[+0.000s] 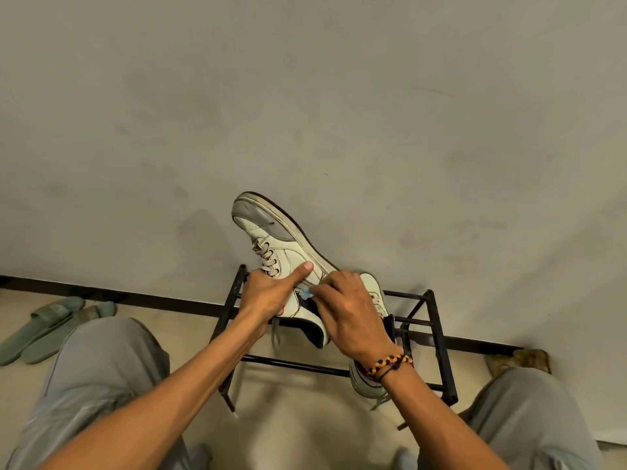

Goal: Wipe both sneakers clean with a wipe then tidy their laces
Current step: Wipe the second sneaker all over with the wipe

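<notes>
Nearest the camera, the person's knees in grey trousers (101, 368) are framing the scene, both forearms reaching forward between them. The right hand (353, 313), wearing a braided bracelet (390, 364), is curling its fingers over a small blue wipe (306, 293) and pressing it against the side of the raised sneaker (281, 245), near the heel collar. The left hand (268, 293) is gripping that sneaker at the lace area, thumb lying straight along its side, holding it tilted with the toe pointing up and away.

The second sneaker (368, 385) is sitting lower, mostly hidden behind the right wrist, at the right end of the black metal shoe rack (437, 334).

The wipe is showing only as a scrap, so it could be slipping out from under the fingers during a stroke. A loose lace (276, 337) is dangling from the held sneaker toward the rack's bars and could be snagging there. The right forearm is passing close above the lower sneaker and might be nudging it off the rack.

Farther left, green slippers (51, 325) are lying on the floor by the wall (305, 96).
</notes>
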